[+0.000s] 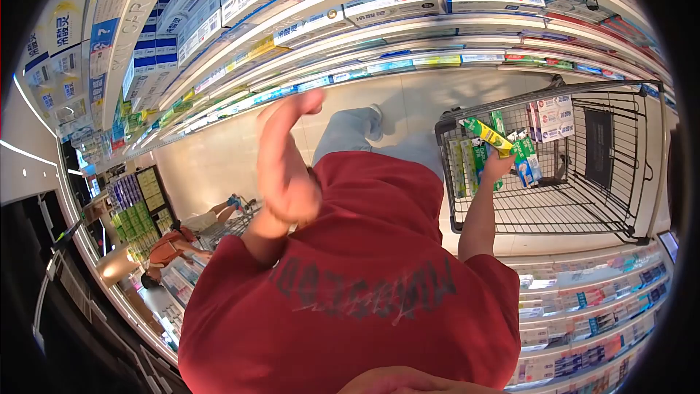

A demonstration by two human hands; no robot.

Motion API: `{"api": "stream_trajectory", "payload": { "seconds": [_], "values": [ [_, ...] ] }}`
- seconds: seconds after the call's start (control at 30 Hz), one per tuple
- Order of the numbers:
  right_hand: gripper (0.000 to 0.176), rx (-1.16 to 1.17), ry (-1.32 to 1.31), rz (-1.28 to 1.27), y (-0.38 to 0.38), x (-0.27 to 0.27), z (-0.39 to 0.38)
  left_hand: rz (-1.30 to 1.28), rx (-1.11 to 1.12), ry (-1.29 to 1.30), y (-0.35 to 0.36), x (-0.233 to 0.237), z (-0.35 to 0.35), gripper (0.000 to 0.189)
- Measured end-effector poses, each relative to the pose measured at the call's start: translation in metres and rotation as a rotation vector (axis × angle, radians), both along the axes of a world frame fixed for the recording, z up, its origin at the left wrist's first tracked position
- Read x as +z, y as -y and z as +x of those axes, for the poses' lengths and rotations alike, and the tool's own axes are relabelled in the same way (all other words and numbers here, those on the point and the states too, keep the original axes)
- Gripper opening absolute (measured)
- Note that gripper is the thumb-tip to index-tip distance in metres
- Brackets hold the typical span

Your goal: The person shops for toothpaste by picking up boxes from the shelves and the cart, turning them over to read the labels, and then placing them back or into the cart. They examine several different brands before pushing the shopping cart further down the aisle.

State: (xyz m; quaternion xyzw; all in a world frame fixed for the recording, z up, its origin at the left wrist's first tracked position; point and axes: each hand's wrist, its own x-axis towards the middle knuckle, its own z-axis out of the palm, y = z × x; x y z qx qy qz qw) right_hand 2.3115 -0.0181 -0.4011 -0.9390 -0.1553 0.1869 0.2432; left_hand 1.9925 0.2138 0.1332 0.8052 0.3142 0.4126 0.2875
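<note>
My left hand (288, 160) is raised in front of the red shirt's left side, slightly blurred. Its fingers are loosely curved, with nothing visible in them. On the right, my right hand (497, 165) reaches into a wire shopping cart (598, 230) and grips a yellow-and-green box (487, 135), which lies at a slant. Green-and-white boxes (525, 160) are beside and below that hand. More green boxes (461, 168) stand at the cart's near left side, and white-and-purple boxes (555, 118) lie farther back. The right fingertips are partly hidden.
Shelves of boxed goods (394, 7) run along the front, and another shelf (590, 314) stands at the lower right. At the left, a person in an orange top (171, 246) is beside another cart (226, 228). Pale tiled floor (211, 168) shows between.
</note>
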Motion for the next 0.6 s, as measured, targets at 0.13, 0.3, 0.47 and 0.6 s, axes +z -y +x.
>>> {"api": "stream_trajectory", "payload": {
  "seconds": [0.13,0.3,0.47,0.6],
  "values": [
    [0.077,-0.109,0.067,-0.059,0.017,0.000,-0.030,0.083,-0.142,0.580,0.100,0.094,0.074,0.066],
    [0.078,-0.145,0.024,-0.036,0.033,0.006,-0.043,-0.008,-0.409,0.749,0.113,0.092,0.098,0.044],
    [0.083,-0.201,0.009,-0.039,0.051,0.016,-0.038,-0.123,-0.513,0.781,0.103,0.083,0.093,0.022],
    [0.077,-0.262,-0.074,-0.104,0.057,0.011,-0.033,-0.175,-0.447,0.759,0.084,0.066,0.084,0.010]
  ]
}}
